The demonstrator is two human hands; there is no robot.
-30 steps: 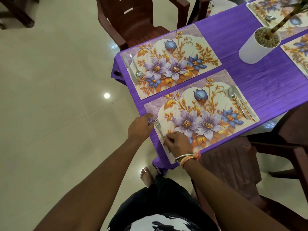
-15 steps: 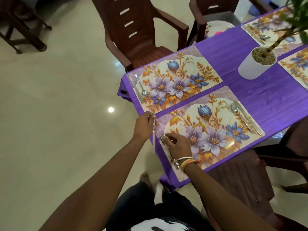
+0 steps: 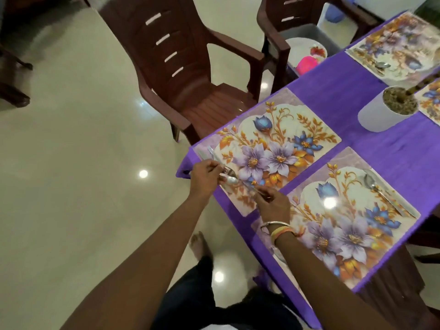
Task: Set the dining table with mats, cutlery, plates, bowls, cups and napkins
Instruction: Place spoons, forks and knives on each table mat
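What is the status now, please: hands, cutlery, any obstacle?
Left hand and right hand both pinch cutlery over the far mat. Spoon and knife lie on near mat. No obstacle.

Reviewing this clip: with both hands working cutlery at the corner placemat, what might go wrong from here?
1. The left hand and right hand handle a silver fork on the far floral placemat, which lies along the purple-clothed table's edge; a slip might drop it to the floor.
2. The fork crowds the silver spoon, so either piece may get nudged crooked.
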